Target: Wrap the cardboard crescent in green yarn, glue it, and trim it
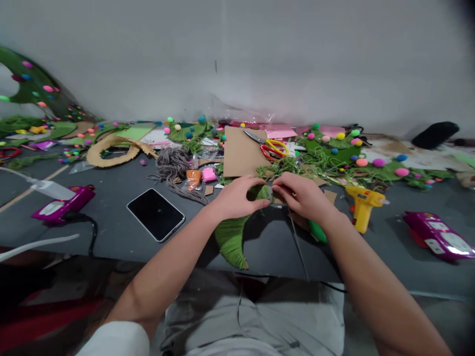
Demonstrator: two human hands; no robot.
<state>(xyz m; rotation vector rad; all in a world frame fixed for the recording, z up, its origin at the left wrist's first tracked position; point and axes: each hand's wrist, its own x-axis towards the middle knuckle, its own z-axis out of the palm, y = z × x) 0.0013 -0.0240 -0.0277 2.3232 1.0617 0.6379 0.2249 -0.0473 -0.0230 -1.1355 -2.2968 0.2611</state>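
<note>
My left hand (243, 198) is closed around the upper part of a crescent (230, 241) wrapped in green yarn. Its lower tip points down toward the table's front edge, showing a bit of brown at the end. At the crescent's upper end, the fingers of my right hand (302, 195) are pinched together on a thin grey yarn strand (296, 237), which hangs down over the table edge. The fingertips hide just where the strand meets the crescent. A bright green object (317, 231) lies partly hidden under my right wrist.
A yellow glue gun (361, 205) stands right of my right hand. Scissors (272, 147) lie on a cardboard sheet (239, 155) behind. A phone (156, 214), grey yarn (172, 165) and a purple power strip (65, 203) are leftward; another purple power strip (440, 235) is far right.
</note>
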